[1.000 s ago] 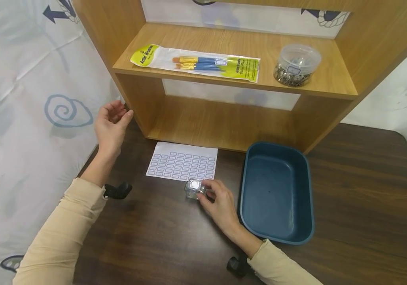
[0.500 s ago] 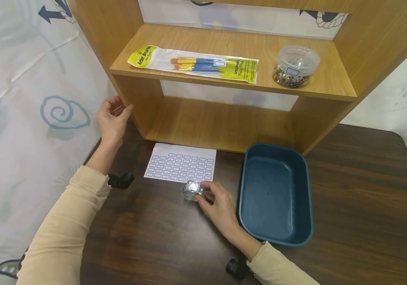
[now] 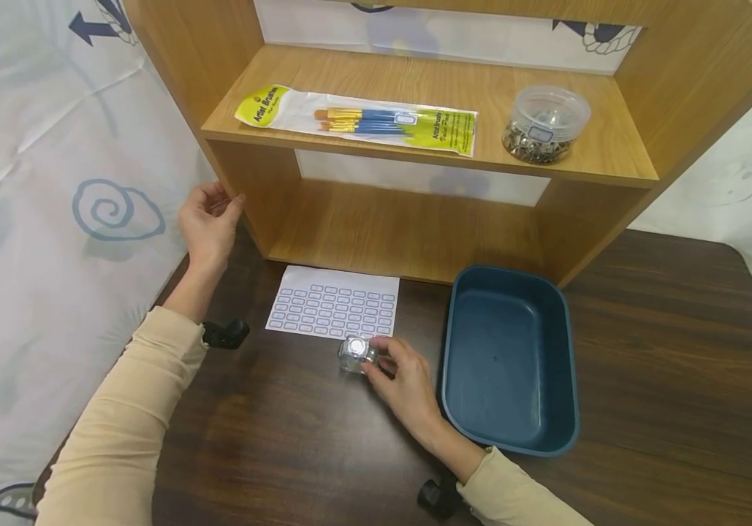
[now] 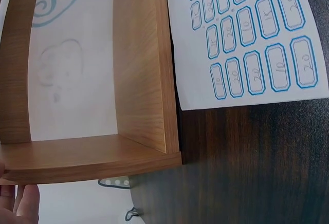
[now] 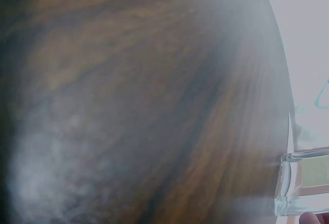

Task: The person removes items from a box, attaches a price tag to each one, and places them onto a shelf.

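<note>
In the head view, my right hand (image 3: 408, 383) pinches a small clear glass jar (image 3: 356, 354) between thumb and fingers. The jar is over the dark table at the near edge of a sheet of labels (image 3: 332, 301). The right wrist view catches only part of the glass jar (image 5: 303, 183), with a pale panel on it and a fingertip below. My left hand (image 3: 207, 226) is raised at the outer left side of the wooden shelf (image 3: 244, 175). Its fingers (image 4: 28, 201) bend loosely by the side panel's edge in the left wrist view; some fingertips are hidden.
A blue plastic bin (image 3: 494, 358) stands right of the jar, close to the shelf front. On the upper board lie a packet of artist brushes (image 3: 362, 120) and a round clear tub (image 3: 543, 124) of metal pieces. A patterned white cloth (image 3: 66, 292) hangs at the left.
My left hand has moved slightly closer in against the shelf's side panel. The right hand keeps its hold on the glass jar in the same place. The head view has shifted slightly.
</note>
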Motion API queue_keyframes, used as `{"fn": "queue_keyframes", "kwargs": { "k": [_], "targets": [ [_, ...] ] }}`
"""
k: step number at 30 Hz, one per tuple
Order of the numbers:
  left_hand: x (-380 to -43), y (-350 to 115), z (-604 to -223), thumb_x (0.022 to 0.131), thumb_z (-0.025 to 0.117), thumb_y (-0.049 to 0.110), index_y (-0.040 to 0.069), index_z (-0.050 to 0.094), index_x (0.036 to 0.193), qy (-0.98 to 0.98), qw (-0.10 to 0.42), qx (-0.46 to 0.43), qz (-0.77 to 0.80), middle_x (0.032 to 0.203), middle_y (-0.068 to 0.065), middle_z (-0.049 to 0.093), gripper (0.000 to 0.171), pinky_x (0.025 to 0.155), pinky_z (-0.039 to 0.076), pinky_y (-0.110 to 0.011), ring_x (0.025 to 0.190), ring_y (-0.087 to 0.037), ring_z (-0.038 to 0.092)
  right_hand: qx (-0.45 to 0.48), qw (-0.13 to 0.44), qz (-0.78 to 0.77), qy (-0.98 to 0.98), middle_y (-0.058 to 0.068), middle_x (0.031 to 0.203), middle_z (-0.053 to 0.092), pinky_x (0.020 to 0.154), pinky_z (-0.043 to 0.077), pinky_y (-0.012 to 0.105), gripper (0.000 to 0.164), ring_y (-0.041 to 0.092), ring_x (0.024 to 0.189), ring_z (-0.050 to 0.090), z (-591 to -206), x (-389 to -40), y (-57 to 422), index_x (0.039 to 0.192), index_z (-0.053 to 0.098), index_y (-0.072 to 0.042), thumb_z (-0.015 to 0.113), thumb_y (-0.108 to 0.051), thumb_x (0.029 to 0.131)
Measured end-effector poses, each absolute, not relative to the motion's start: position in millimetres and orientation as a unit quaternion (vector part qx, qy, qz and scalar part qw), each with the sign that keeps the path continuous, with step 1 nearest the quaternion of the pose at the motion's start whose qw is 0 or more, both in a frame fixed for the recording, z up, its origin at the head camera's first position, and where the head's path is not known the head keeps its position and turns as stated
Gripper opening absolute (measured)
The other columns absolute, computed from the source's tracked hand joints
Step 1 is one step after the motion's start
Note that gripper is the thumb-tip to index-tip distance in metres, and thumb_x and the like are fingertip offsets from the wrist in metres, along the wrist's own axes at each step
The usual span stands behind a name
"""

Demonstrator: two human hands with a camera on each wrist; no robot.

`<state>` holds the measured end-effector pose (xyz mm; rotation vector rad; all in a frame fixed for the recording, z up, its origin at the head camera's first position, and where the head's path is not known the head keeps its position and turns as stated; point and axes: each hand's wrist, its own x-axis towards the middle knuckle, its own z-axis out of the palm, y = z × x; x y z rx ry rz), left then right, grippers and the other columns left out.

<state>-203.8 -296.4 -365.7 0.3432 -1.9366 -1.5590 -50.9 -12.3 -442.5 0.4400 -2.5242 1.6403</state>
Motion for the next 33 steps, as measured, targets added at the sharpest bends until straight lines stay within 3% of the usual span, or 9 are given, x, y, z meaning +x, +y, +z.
{"fn": "queue_keyframes", "kwargs": {
  "k": [6, 17, 27, 33],
  "targets": [
    [-204.3, -298.0, -366.0, 0.081, 0.069, 0.005, 0.010, 0.060, 0.095, -0.747, 0.300, 0.130, -0.578, 0.085, 0.012, 0.058, 0.017, 0.078, 0.051, -0.015, 0.080, -0.002, 0.059, 0.155, 0.044, 0.546, -0.822, 0.014, 0.098, 0.064, 0.077, 0.055, 0.026, 0.025, 0.026, 0.094, 0.066, -440.8, -47.8, -12.4, 0.099, 0.064, 0.002, 0.074, 0.000, 0.076],
    [-202.5, -298.4, -363.5, 0.082, 0.069, 0.006, 0.008, 0.061, 0.096, -0.761, 0.295, 0.131, -0.562, 0.086, 0.012, 0.057, 0.016, 0.077, 0.051, -0.014, 0.080, -0.001, 0.059, 0.140, -0.016, 0.592, -0.793, 0.019, 0.100, 0.063, 0.076, 0.054, 0.019, 0.023, 0.031, 0.094, 0.064, -431.9, -43.2, -11.2, 0.100, 0.062, 0.005, 0.070, 0.003, 0.079],
    [-201.5, -299.0, -363.7, 0.081, 0.069, 0.006, 0.007, 0.062, 0.095, -0.757, 0.303, 0.126, -0.565, 0.086, 0.010, 0.058, 0.015, 0.075, 0.051, -0.013, 0.079, -0.001, 0.060, 0.124, -0.062, 0.597, -0.790, 0.014, 0.100, 0.067, 0.076, 0.055, 0.028, 0.021, 0.026, 0.093, 0.065, -391.6, -46.6, 5.0, 0.100, 0.064, 0.003, 0.071, -0.002, 0.080],
    [-202.2, -300.3, -364.2, 0.081, 0.069, 0.006, 0.008, 0.062, 0.095, -0.760, 0.297, 0.129, -0.563, 0.084, 0.013, 0.057, 0.016, 0.075, 0.051, -0.013, 0.077, 0.001, 0.059, 0.121, -0.087, 0.594, -0.791, 0.013, 0.099, 0.068, 0.070, 0.053, 0.022, 0.022, 0.021, 0.089, 0.065, -364.1, -57.6, 23.6, 0.102, 0.064, 0.002, 0.070, -0.002, 0.081]
  ]
}}
